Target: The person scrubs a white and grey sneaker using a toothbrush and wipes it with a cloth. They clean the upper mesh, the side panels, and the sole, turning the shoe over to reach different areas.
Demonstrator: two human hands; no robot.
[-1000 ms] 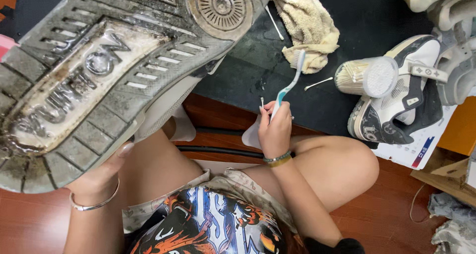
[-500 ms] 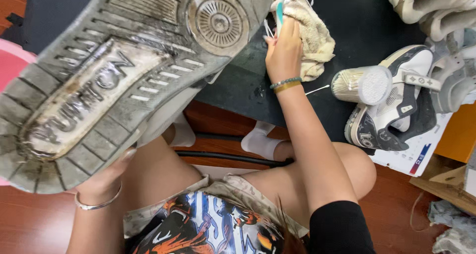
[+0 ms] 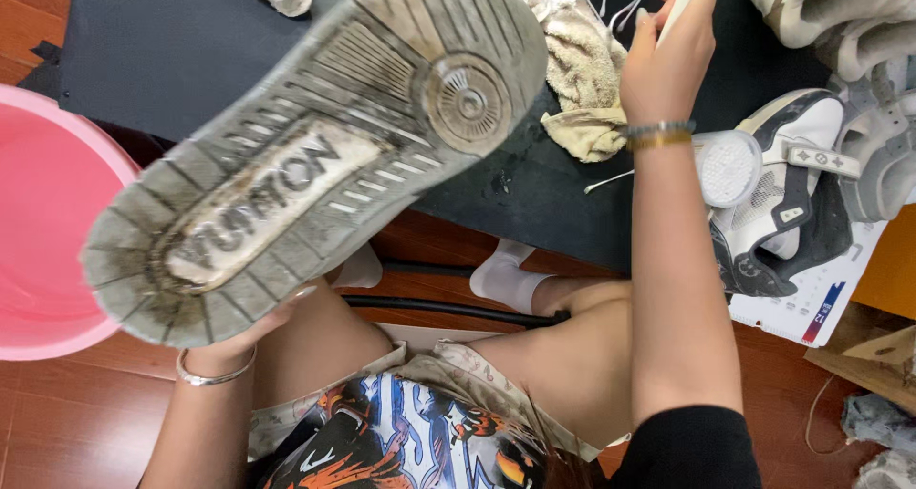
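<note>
Item: dirty-soled shoe (image 3: 315, 155), gripped underneath by left hand (image 3: 250, 329), while toothbrush (image 3: 682, 0) is pinched by right hand (image 3: 668, 60); slippage risked toward pink basin (image 3: 48, 231).

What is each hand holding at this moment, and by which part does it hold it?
The left hand holds the dirty shoe from below at its heel end, sole turned up. The right hand grips the handle of a toothbrush; its head is out of view.

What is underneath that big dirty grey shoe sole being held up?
The left hand grips the dirty grey shoe sole from below; behind it lie a black mat and a pink basin. The shoe's upper is hidden.
</note>
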